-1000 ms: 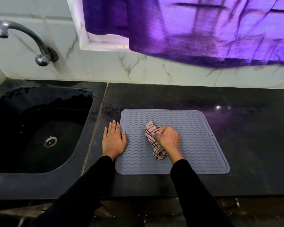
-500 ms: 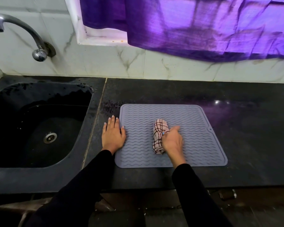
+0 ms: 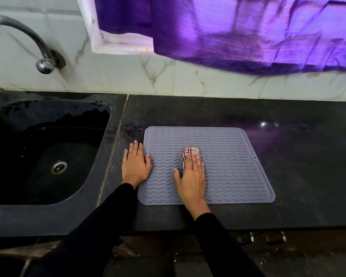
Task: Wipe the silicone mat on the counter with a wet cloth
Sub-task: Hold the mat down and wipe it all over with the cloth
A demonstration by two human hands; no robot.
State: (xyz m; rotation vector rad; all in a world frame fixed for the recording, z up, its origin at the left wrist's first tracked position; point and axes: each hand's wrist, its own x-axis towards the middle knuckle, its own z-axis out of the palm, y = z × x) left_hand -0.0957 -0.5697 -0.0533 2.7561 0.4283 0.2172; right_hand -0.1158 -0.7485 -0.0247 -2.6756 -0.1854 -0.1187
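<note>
A grey silicone mat with wavy ridges lies flat on the black counter, right of the sink. A bunched pink checked cloth sits near the mat's middle. My right hand lies on the cloth with straight fingers pressing it down; only the cloth's far end shows beyond the fingertips. My left hand rests flat across the mat's left edge, fingers straight, partly on the counter.
A black sink with a metal drain fills the left side, under a chrome tap. A purple curtain hangs over the tiled wall behind. The counter's front edge runs just below the mat.
My right hand has pushed the cloth from the mat's left-centre toward the middle and away from me, and its fingers have flattened over it. The left hand stays in place.
</note>
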